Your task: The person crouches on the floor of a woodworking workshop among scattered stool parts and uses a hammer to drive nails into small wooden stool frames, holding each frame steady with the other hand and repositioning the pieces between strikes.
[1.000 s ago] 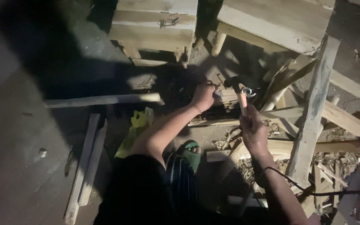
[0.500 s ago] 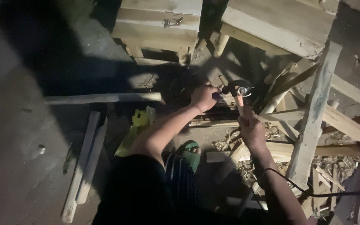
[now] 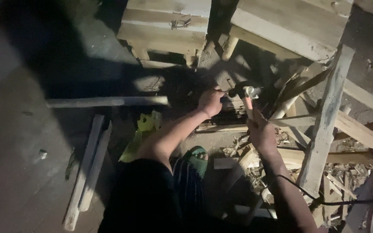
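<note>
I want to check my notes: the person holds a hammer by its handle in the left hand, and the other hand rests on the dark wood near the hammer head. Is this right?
Not quite. The head view shows the hammer in the right hand, gripped by its handle; the left hand rests on the dark wood beside the hammer head.

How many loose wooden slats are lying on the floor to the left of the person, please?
3: one long slat lying crosswise, and a pair of slats side by side below it. Others may be hidden in the dark.

Rough, matt wooden planks (image 3: 324, 125); hammer (image 3: 249, 101) with shiny metal head, wooden handle.
</note>
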